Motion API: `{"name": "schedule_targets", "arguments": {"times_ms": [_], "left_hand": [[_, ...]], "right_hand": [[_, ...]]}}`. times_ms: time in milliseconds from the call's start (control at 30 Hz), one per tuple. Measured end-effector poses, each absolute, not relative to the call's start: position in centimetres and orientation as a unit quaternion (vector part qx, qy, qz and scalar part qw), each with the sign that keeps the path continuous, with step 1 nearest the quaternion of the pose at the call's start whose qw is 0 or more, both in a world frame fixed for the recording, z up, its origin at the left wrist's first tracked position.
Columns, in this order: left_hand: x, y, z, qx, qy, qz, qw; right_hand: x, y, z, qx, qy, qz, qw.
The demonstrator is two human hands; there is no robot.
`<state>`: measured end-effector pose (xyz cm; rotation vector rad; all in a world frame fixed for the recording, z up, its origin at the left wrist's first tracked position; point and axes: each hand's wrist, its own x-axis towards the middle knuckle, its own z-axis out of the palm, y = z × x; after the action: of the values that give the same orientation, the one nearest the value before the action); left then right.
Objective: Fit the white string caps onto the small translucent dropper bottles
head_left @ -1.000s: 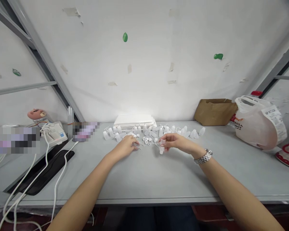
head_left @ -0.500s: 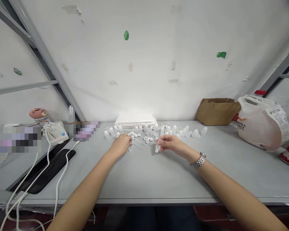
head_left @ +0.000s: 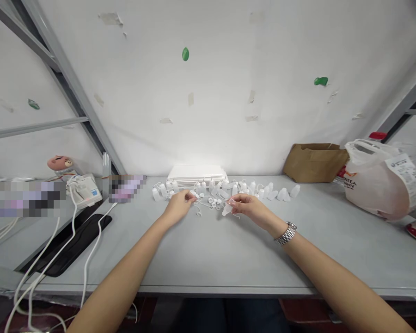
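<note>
My right hand (head_left: 250, 208) pinches a small translucent plastic squeeze bottle (head_left: 228, 208), tilted just above the table, with a thin white strap sticking out beneath the fingers. My left hand (head_left: 178, 205) is closed in a pinch beside loose white caps; whatever lies between its fingertips is too small to make out. Between the hands lies a little heap of white caps with thin straps (head_left: 213, 202). Behind them stand several capped bottles (head_left: 203, 186). More bottles without visible caps (head_left: 283, 194) lie to the right of my right hand.
A stack of white sheets or boxes (head_left: 198, 173) sits against the wall. At the right are a brown cardboard box (head_left: 314, 163) and a white plastic bag (head_left: 377, 185). Along the left lie white cables (head_left: 90, 254), a black flat object (head_left: 76, 245) and a white power strip (head_left: 85, 190).
My left hand has shifted slightly right, its fingers now pinched at the caps. In my right hand the bottle has tilted, and a strap shows below it. The view has moved slightly.
</note>
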<state>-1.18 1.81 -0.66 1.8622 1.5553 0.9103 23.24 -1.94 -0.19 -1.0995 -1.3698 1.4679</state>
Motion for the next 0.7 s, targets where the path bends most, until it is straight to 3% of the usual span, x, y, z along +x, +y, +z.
{"name": "schedule_targets", "arguments": {"times_ms": [133, 333, 500, 700], "left_hand": [[-1.0, 1.7, 0.1, 0.598, 0.535, 0.401, 0.443], [-0.2, 0.5, 0.9, 0.459, 0.45, 0.394, 0.657], [1.5, -0.7, 0.3, 0.393, 0.413, 0.378, 0.73], [2.1, -1.3, -0.2, 0.398, 0.403, 0.401, 0.72]], "right_hand": [[23.2, -1.8, -0.2, -0.429, -0.529, 0.587, 0.437], [22.6, -2.2, -0.1, -0.391, -0.511, 0.576, 0.504], [21.7, -2.8, -0.2, -0.362, -0.536, 0.578, 0.498], [21.0, -3.2, -0.4, -0.397, -0.575, 0.521, 0.489]]}}
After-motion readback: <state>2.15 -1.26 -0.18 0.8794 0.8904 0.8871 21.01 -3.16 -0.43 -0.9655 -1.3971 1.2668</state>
